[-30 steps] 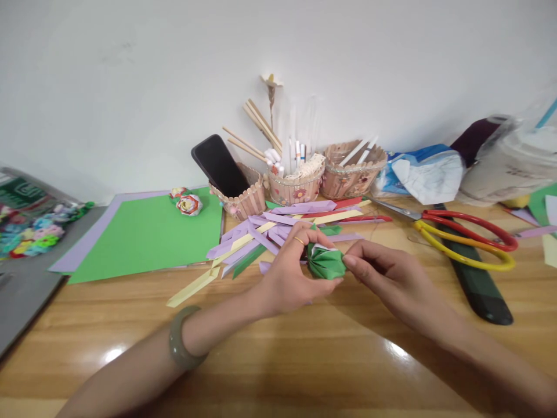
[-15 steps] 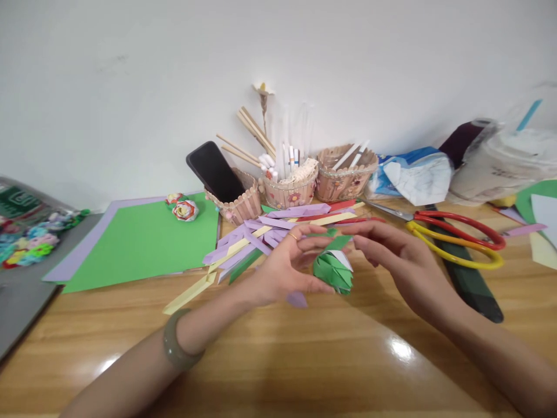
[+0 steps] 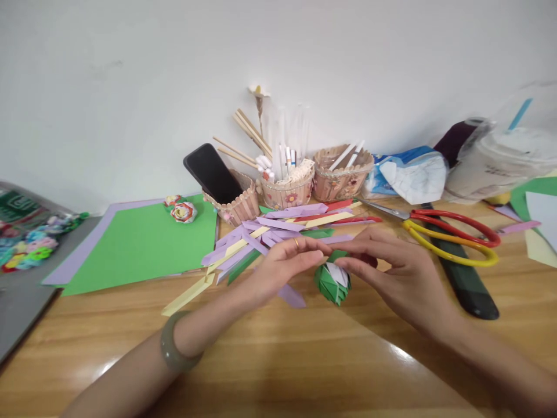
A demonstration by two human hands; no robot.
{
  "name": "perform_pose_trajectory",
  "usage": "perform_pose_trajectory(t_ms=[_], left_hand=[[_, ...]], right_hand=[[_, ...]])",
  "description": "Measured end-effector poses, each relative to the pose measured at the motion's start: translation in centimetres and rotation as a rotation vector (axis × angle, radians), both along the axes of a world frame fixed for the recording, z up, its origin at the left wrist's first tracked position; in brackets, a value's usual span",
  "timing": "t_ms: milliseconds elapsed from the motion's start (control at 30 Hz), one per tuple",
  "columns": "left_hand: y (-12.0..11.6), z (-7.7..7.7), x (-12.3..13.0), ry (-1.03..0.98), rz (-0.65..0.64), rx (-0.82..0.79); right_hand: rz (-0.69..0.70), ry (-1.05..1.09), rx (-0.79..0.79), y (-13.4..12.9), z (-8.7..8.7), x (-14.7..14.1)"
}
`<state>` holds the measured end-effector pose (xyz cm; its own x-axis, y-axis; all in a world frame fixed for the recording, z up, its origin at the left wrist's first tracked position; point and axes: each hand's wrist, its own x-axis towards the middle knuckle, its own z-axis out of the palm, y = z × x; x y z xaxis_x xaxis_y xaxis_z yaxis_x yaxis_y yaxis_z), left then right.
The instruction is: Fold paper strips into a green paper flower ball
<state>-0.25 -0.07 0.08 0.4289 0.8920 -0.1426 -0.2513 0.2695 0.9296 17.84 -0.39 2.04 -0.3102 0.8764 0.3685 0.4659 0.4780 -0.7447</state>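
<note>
1. One folded green-and-white paper piece (image 3: 333,284) is held at scene centre, near side of the strip pile (image 3: 272,229).
2. Its upper end is pinched by right hand (image 3: 402,276) thumb and fingers.
3. Left hand (image 3: 278,270) fingers are held close together, thumb alongside; grip on the piece cannot be told.
4. Scissors (image 3: 452,217) are laid right; green sheet (image 3: 143,247), left.
5. Far side: phone (image 3: 213,173) is propped in the leftmost basket (image 3: 241,206).
</note>
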Motion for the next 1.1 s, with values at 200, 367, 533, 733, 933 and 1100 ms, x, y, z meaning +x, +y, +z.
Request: perform_pose_trajectory(t_ms=[200,367,533,733,933,1100], left_hand=[[-0.40,0.44,0.73,0.108,0.018,-0.074],[-0.29,0.27,0.66,0.141,0.050,-0.071],[-0.35,0.11,0.57,0.131,0.027,-0.033],[-0.33,0.17,0.22,0.007,-0.065,-0.088],[-0.09,0.11,0.15,0.021,-0.034,-0.059],[-0.05,0.27,0.33,0.028,-0.008,-0.055]], right_hand=[[-0.023,-0.099,0.117,-0.30,-0.24,-0.03],[-0.034,-0.138,0.152,-0.43,-0.47,0.08],[0.039,-0.071,0.093,-0.18,-0.30,0.13],[0.246,0.185,-0.424,0.31,0.14,0.04],[0.218,0.296,-0.675,0.27,-0.08,-0.03],[0.191,0.334,-0.668,0.24,0.22,-0.29]])
